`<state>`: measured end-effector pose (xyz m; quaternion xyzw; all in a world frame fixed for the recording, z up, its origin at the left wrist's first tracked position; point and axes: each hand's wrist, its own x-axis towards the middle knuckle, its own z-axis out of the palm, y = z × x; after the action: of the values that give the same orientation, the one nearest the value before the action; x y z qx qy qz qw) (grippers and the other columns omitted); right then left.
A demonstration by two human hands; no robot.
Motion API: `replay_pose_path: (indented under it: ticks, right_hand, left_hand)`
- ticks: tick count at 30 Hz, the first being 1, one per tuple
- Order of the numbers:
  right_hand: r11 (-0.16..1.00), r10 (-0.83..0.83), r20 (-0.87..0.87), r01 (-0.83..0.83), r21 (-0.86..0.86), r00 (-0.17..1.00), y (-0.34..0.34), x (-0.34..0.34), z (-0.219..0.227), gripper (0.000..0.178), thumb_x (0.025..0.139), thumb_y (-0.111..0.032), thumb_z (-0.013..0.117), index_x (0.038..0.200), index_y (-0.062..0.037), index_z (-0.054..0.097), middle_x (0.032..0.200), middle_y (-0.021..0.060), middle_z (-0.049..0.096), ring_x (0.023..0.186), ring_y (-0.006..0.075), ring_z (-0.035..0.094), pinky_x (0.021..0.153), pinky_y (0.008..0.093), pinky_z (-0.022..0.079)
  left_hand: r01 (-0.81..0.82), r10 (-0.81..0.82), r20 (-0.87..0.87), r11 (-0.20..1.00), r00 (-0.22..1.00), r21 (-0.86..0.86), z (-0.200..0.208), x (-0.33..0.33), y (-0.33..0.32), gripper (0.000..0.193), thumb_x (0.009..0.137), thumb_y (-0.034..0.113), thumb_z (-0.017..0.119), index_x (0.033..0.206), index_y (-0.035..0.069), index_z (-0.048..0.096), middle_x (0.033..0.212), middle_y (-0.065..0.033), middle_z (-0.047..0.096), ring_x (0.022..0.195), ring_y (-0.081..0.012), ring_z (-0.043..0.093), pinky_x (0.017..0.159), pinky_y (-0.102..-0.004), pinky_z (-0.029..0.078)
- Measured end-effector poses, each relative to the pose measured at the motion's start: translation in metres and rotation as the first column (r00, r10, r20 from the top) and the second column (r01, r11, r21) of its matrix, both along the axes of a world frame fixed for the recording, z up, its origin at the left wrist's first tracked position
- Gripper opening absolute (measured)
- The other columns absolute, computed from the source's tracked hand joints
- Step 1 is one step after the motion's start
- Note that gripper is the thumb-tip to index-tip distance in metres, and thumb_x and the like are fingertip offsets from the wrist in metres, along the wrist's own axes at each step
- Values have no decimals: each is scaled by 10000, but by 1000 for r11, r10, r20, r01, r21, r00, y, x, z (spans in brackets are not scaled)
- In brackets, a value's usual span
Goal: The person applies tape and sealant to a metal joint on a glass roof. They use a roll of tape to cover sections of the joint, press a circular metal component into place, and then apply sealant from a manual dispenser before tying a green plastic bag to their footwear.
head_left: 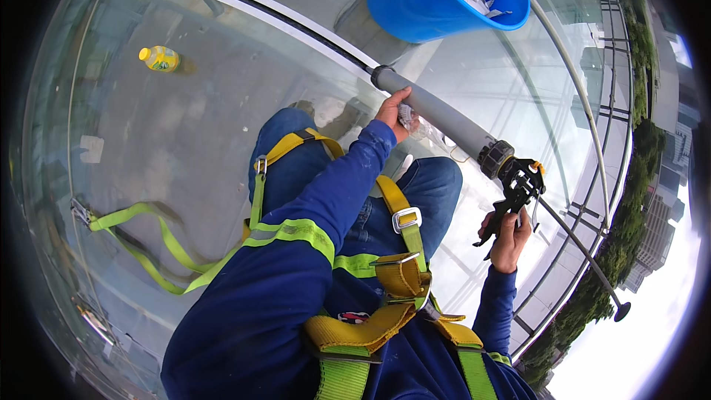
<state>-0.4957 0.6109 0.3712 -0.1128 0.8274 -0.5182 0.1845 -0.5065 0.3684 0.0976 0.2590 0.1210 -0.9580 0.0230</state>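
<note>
A caulking gun [452, 118] with a grey barrel lies slantwise in front of me, its front end at a dark seam between white strips [296, 18]. My left hand [392, 115] is closed at the barrel's front part, with crumpled clear plastic [415, 120] beside its palm. My right hand [508, 243] is wrapped round the black handle and trigger [516, 196] at the rear. The gun's plunger rod [585, 252] sticks far out behind, ending in a round knob. The tip at the seam is partly hidden by the black front cap.
A blue bucket [411, 0] with crumpled packs inside stands ahead. A yellow bottle [161, 58] lies on the glass at the left. My harness's green strap [163, 233] trails left to a metal hook. At the right, a curved railing [585, 104] borders trees and buildings far below.
</note>
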Motion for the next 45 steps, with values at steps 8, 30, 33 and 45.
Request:
replay_pose_path:
  ticks: [8,30,33,45]
  right_hand:
    - [998,51,9,-51,-27,999,-19,-7,-2,679,949,-582,586,1153,63,529,684,91,605,531,138,573,472,267,461]
    - [991,136,-43,-136,-8,990,-78,-24,11,673,971,-572,559,1192,63,529,602,47,559,447,104,508,414,238,393]
    - [959,234,9,-232,161,972,-84,-35,25,648,976,-568,553,1159,53,524,589,50,547,443,101,499,401,241,384]
    - [913,327,71,-335,232,942,-125,-50,41,676,965,-572,566,1211,54,495,658,71,569,491,131,538,453,248,427]
  left_hand:
    - [-56,56,0,998,998,37,0,-1,-13,226,860,314,763,859,155,602,733,-8,600,576,-172,539,496,-317,418]
    - [-199,198,17,980,980,29,18,5,-62,227,878,312,744,889,132,607,756,-21,604,604,-167,545,501,-315,414]
    - [-237,240,-45,970,970,55,11,9,-71,231,878,313,746,894,128,608,767,-23,614,611,-166,552,499,-314,411]
    - [-315,313,32,947,949,64,13,11,-102,252,865,317,764,931,133,605,794,-22,604,611,-179,528,510,-315,399]
